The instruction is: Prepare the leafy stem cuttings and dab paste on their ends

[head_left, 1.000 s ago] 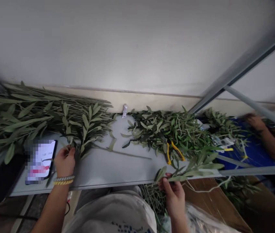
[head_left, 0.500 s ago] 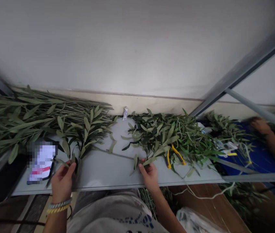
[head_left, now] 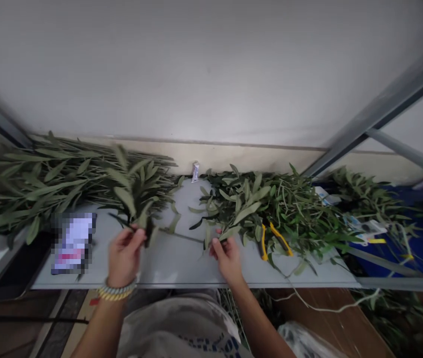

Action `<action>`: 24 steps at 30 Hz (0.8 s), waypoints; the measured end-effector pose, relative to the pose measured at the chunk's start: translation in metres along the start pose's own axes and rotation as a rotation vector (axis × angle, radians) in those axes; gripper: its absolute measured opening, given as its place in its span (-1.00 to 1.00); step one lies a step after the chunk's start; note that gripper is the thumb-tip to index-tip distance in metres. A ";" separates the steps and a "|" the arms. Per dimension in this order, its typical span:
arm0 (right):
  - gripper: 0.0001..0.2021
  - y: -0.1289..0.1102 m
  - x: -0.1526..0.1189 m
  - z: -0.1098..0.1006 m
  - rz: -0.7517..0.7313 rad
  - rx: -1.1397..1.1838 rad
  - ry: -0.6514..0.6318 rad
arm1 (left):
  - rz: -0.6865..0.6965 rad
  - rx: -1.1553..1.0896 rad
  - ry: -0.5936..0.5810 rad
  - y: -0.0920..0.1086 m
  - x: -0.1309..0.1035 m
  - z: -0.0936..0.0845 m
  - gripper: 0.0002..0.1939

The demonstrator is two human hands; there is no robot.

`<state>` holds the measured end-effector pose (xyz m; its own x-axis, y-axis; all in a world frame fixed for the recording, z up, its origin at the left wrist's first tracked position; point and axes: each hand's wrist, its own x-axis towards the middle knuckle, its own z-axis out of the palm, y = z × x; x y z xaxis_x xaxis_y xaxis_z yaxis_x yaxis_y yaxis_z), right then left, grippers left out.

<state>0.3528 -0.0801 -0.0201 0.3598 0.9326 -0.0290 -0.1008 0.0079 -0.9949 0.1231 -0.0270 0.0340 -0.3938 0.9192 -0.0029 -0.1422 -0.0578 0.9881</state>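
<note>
My left hand (head_left: 125, 252) is closed, thumb and fingers pinching a leafy sprig (head_left: 125, 196) that stands up above it, slightly blurred. My right hand (head_left: 227, 256) pinches a leafy branch (head_left: 248, 209) whose leaves point up and to the right. Between the hands runs a thin bare stem (head_left: 183, 236), its left end lost behind leaves near my left fingers. Yellow-handled pliers (head_left: 279, 238) lie just right of my right hand, against a heap of green leafy cuttings (head_left: 297, 211).
A big pile of long-stemmed branches (head_left: 65, 171) covers the back left. A phone (head_left: 73, 243) lies at the left on the grey tabletop (head_left: 181, 271). Near the wall stands a small white packet (head_left: 195, 171). Metal posts (head_left: 375, 122) frame the sides; a pale cord (head_left: 331, 309) hangs in front.
My left hand has moved right and up with its sprig, nearer my right hand. My right hand stays about where it was. Another person's hand and arm at the far right have left view.
</note>
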 end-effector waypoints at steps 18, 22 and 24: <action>-0.53 0.027 -0.001 -0.008 -0.016 -0.185 0.055 | -0.484 -0.264 -0.451 -0.032 -0.013 0.043 -0.75; -0.56 0.026 0.000 -0.009 -0.025 -0.197 0.044 | -0.179 0.084 -0.421 -0.021 0.000 0.007 -0.74; -0.57 0.026 0.001 -0.010 -0.027 -0.192 0.044 | -0.075 0.209 -0.288 -0.014 0.009 -0.018 -0.75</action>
<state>0.3598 -0.0831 -0.0474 0.4007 0.9162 -0.0023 0.0862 -0.0403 -0.9955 0.1047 -0.0247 0.0170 -0.1136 0.9916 -0.0621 0.0390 0.0670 0.9970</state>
